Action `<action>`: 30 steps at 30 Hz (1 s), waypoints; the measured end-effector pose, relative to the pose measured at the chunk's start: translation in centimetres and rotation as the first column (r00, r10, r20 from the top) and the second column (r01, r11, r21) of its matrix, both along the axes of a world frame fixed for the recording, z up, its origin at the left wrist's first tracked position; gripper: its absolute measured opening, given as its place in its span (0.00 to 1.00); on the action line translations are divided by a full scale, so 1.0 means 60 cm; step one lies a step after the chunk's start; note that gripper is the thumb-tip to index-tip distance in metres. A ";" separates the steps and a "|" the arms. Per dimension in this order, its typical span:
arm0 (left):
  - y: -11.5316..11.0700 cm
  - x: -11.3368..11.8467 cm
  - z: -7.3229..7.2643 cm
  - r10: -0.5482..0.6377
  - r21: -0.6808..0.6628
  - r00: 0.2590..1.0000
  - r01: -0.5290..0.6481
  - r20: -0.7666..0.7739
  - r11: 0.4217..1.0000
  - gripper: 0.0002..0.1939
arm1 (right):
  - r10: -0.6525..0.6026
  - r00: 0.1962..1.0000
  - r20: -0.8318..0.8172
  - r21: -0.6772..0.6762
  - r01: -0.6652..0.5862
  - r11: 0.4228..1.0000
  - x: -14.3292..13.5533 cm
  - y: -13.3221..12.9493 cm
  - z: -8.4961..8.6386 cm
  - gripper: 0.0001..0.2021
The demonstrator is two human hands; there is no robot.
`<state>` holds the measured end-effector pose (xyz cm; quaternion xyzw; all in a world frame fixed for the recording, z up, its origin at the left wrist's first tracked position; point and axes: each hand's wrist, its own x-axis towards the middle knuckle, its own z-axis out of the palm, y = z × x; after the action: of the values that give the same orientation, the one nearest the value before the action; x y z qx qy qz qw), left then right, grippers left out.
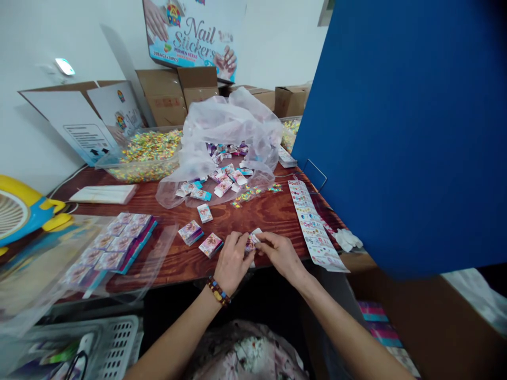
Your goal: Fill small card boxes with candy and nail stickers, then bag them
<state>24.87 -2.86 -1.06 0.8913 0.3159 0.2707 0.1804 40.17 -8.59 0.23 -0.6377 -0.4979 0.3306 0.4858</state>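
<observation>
Near the table's front edge, my left hand [233,258] and my right hand [280,253] meet on a small printed box [251,243], fingers closed around it from both sides. A white flap stands up at its far end, and my fingers cover much of the rest. Just left of my left hand lie two small stacks of printed boxes, a nearer stack [210,245] and a farther stack [190,232]. A single box [205,212] lies beyond them. Loose boxes [224,184] spill from a translucent plastic bag [233,121] farther back.
A clear bin of wrapped candies [150,150] stands at back left, with loose candies [249,195] mid-table. Boxes in rows [114,243] lie in clear plastic at left, near a yellow fan [24,206]. A sticker strip [317,232] and blue panel [396,132] border the right.
</observation>
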 end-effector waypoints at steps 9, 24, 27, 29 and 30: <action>-0.001 -0.007 -0.008 -0.069 0.104 0.994 0.059 0.089 0.993 0.20 | -0.097 0.943 -0.319 -0.094 0.070 0.993 0.005 0.003 0.001 0.08; 0.011 -0.028 0.039 -0.077 -0.463 0.966 0.189 0.248 0.866 0.16 | 0.138 0.990 0.033 0.024 -0.139 0.990 0.004 -0.003 0.018 0.08; 0.012 -0.042 0.042 -0.038 -0.621 0.939 0.256 0.341 0.741 0.17 | 0.210 0.977 0.019 0.008 -0.210 0.978 0.001 -0.006 0.029 0.06; 0.010 -0.047 0.041 -0.014 -0.690 0.926 0.292 0.378 0.662 0.17 | 0.254 0.962 0.101 0.013 -0.257 0.966 -0.002 -0.007 0.038 0.06; 0.007 -0.049 0.040 -0.002 -0.712 0.918 0.310 0.398 0.630 0.17 | 0.270 0.952 0.143 0.026 -0.276 0.961 -0.003 -0.008 0.043 0.06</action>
<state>21.91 -2.41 1.35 0.6902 0.2818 0.2534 0.6165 39.97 -9.06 2.79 -0.5727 -0.6212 0.3381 0.4144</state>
